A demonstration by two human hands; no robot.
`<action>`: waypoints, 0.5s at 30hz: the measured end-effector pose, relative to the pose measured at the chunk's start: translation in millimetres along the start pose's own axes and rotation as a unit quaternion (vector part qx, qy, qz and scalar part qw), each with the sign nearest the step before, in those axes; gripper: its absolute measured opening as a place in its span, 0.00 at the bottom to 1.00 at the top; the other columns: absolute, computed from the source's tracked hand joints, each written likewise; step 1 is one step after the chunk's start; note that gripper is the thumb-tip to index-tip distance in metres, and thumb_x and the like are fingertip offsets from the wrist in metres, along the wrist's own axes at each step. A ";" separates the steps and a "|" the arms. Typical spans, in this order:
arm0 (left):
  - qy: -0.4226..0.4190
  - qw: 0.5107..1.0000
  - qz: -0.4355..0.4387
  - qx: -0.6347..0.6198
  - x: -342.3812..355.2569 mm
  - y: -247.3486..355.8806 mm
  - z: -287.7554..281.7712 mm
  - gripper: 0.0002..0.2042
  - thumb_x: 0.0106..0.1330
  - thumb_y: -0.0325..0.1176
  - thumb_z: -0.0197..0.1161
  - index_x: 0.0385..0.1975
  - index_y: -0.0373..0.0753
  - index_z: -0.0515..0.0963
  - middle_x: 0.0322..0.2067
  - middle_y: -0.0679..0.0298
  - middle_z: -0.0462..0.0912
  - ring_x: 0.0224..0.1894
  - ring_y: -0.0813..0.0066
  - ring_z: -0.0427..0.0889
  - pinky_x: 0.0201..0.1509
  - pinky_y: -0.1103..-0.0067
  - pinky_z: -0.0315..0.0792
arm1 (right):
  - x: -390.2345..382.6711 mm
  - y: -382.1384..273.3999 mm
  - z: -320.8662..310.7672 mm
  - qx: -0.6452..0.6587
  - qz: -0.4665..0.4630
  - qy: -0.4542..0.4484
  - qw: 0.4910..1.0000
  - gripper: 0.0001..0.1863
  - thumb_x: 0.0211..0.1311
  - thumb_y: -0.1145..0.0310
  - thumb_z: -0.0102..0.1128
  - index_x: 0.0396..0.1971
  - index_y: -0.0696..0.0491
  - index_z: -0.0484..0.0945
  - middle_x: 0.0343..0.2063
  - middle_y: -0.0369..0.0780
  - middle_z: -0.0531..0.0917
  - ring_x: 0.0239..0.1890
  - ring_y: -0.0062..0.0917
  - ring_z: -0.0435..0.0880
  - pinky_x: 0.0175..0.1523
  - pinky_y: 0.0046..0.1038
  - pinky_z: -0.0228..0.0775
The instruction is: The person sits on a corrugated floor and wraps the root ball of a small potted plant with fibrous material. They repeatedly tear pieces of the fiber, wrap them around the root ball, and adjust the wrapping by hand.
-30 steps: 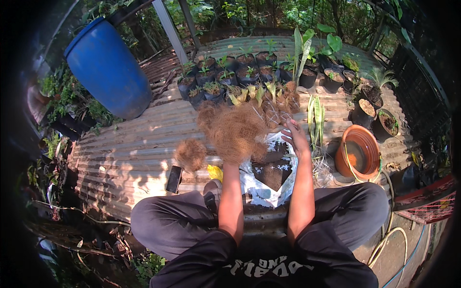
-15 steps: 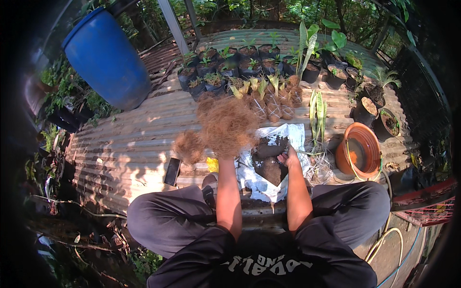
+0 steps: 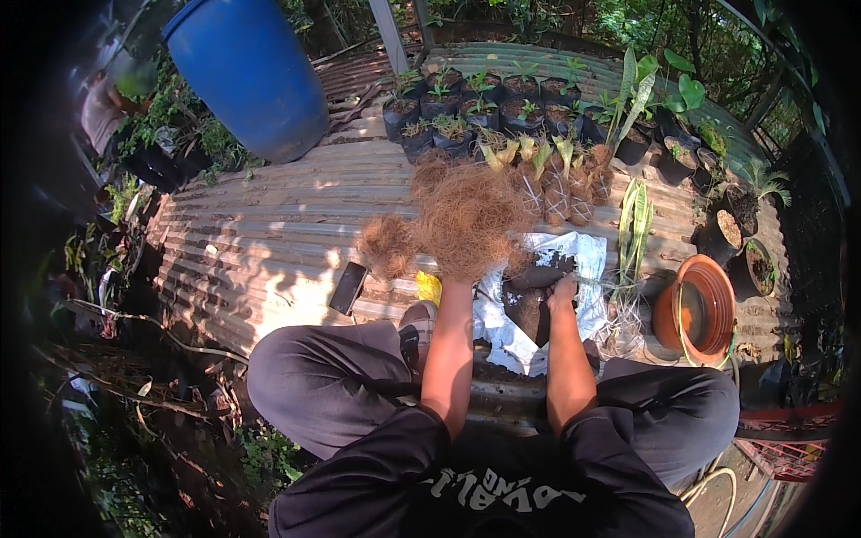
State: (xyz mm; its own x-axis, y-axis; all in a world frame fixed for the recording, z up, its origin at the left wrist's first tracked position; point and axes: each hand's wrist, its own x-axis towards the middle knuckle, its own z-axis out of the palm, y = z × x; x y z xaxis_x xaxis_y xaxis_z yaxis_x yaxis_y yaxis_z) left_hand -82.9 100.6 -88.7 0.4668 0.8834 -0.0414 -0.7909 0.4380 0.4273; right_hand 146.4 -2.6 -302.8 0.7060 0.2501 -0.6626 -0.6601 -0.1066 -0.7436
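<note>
I sit cross-legged at a corrugated metal sheet (image 3: 260,233). My left hand (image 3: 456,283) reaches up into a big clump of brown coconut fibre (image 3: 468,213) and holds it from below; its fingers are buried in the fibre. My right hand (image 3: 563,289) rests, curled, on a pile of dark soil (image 3: 531,300). The soil lies on a white sack (image 3: 587,255) in front of my knees. A smaller tuft of fibre (image 3: 387,247) sits to the left of the big clump.
A blue barrel (image 3: 247,76) stands at the back left. Black nursery bags with seedlings (image 3: 475,103) and fibre-wrapped plants (image 3: 552,184) line the back. A terracotta pot (image 3: 704,309) sits to the right, long-leaved cuttings (image 3: 632,224) beside it, and a dark phone (image 3: 347,287) to the left.
My right hand has come down from beside the fibre clump onto the soil pile. The fibre clump stays in my left hand, shifted slightly.
</note>
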 end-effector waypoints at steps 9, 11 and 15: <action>0.007 0.999 0.025 0.029 -5.5 11.4 15.9 0.24 0.72 0.41 0.53 0.63 0.37 0.65 0.59 0.58 0.73 0.58 0.64 0.74 0.62 0.68 0.71 | -57.5 -19.7 20.3 -0.006 -0.176 0.019 0.984 0.22 0.76 0.56 0.36 0.42 0.60 0.72 0.29 0.41 0.84 0.37 0.28 0.82 0.45 0.31 0.71; 0.006 0.999 0.026 0.033 -5.4 11.4 23.8 0.24 0.71 0.41 0.53 0.63 0.37 0.66 0.59 0.58 0.73 0.58 0.64 0.74 0.62 0.68 0.71 | -57.5 -22.6 23.4 -0.030 -0.240 -0.009 0.970 0.20 0.76 0.58 0.37 0.41 0.60 0.72 0.30 0.42 0.84 0.36 0.29 0.82 0.46 0.31 0.70; 0.006 0.999 0.015 0.042 -1.3 4.2 45.1 0.24 0.71 0.41 0.53 0.63 0.37 0.66 0.58 0.58 0.73 0.58 0.64 0.74 0.62 0.68 0.71 | -64.7 -35.1 14.7 -0.147 -0.338 0.016 0.930 0.17 0.73 0.60 0.41 0.41 0.58 0.74 0.33 0.46 0.85 0.41 0.45 0.80 0.49 0.41 0.67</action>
State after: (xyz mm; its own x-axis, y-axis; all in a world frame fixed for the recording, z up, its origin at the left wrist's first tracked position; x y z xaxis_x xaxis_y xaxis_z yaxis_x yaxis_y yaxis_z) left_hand -69.0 93.8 -46.2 0.4382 0.8981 -0.0375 -0.7686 0.3960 0.5024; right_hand 120.1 -0.8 -232.5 0.9442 0.3277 -0.0345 0.0321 -0.1958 -0.9801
